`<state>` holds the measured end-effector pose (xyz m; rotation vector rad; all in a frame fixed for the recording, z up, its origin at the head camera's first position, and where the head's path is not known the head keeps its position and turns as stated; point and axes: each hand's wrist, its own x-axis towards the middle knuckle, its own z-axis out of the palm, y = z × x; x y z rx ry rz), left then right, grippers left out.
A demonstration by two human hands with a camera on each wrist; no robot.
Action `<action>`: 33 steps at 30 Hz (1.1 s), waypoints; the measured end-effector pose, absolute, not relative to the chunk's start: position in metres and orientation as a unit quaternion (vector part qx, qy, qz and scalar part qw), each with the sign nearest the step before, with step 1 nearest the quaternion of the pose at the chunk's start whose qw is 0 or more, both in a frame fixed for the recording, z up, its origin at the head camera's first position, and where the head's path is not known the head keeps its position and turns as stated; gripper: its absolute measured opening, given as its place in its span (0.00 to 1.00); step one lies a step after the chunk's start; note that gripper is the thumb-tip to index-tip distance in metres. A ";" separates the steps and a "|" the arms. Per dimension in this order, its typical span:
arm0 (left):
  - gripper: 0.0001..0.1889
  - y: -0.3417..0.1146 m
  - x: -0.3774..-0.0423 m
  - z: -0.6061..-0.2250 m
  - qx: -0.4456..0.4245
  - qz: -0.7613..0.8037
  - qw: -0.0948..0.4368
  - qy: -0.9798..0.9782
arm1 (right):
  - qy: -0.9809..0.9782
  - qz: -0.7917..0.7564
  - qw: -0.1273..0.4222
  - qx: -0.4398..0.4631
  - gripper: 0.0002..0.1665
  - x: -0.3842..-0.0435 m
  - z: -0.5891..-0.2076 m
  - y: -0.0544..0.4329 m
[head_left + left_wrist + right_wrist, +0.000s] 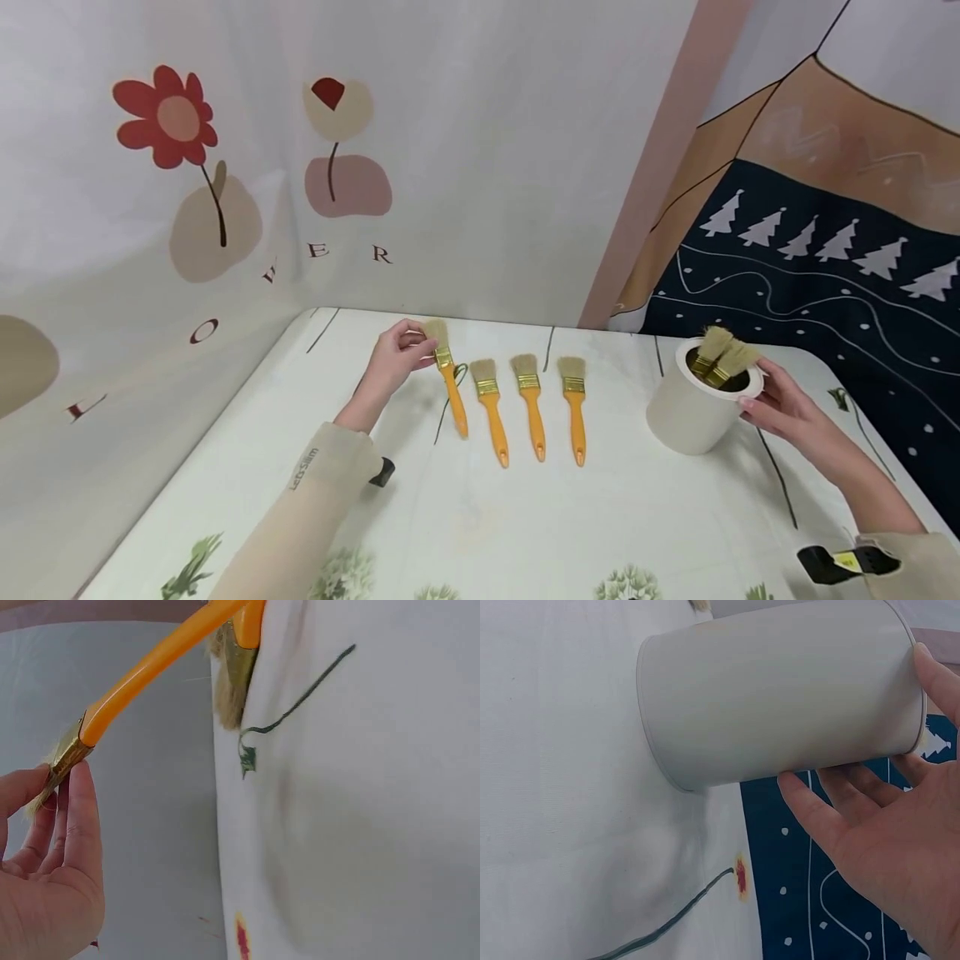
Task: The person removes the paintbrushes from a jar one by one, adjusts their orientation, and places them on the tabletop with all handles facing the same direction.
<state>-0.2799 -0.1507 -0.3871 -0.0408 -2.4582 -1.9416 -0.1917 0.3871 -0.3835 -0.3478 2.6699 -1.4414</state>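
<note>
My left hand pinches a paintbrush near its metal band and bristles. The brush has pale bristles and an orange handle that slants down toward me. Beside it, three similar paintbrushes lie in a row on the white tabletop, bristles pointing away. At the right, my right hand grips a white cylindrical container at its upper side, thumb by the rim in the right wrist view. Two paintbrushes stand in the container bristles up; their handles are hidden inside it.
A white tablecloth with printed leaves and thin dark lines covers the table. Behind it hang a pale curtain with printed flowers and letters, and a dark blue printed cloth on the right.
</note>
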 end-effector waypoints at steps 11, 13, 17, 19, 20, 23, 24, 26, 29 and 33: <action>0.10 -0.149 -0.291 -0.417 0.029 -0.570 -0.092 -0.816 | 0.872 -0.471 0.036 -0.130 0.43 -0.191 -0.385 0.384; 0.09 -0.148 -0.291 -0.423 0.038 -0.547 -0.108 -0.829 | 0.874 -0.468 0.038 -0.126 0.43 -0.191 -0.385 0.385; 0.07 -0.145 -0.289 -0.432 0.052 -0.532 -0.126 -0.836 | 0.875 -0.467 0.038 -0.123 0.44 -0.192 -0.384 0.384; 0.06 -0.144 -0.287 -0.434 0.056 -0.531 -0.131 -0.835 | 0.874 -0.468 0.041 -0.122 0.44 -0.192 -0.384 0.382; 0.06 -0.144 -0.286 -0.434 0.057 -0.529 -0.132 -0.836 | 0.873 -0.470 0.042 -0.122 0.44 -0.192 -0.384 0.381; 0.06 -0.144 -0.285 -0.433 0.063 -0.514 -0.124 -0.846 | 0.870 -0.475 0.047 -0.121 0.44 -0.192 -0.385 0.378; 0.05 -0.143 -0.285 -0.432 0.064 -0.506 -0.120 -0.852 | 0.869 -0.477 0.048 -0.121 0.44 -0.192 -0.385 0.377; 0.05 -0.142 -0.287 -0.430 0.063 -0.492 -0.109 -0.861 | 0.870 -0.476 0.045 -0.120 0.44 -0.192 -0.385 0.377; 0.05 -0.138 -0.290 -0.428 0.056 -0.476 -0.098 -0.872 | 0.873 -0.472 0.037 -0.119 0.44 -0.191 -0.385 0.379; 0.05 -0.134 -0.291 -0.427 0.052 -0.448 -0.086 -0.889 | 0.875 -0.468 0.034 -0.120 0.44 -0.190 -0.384 0.383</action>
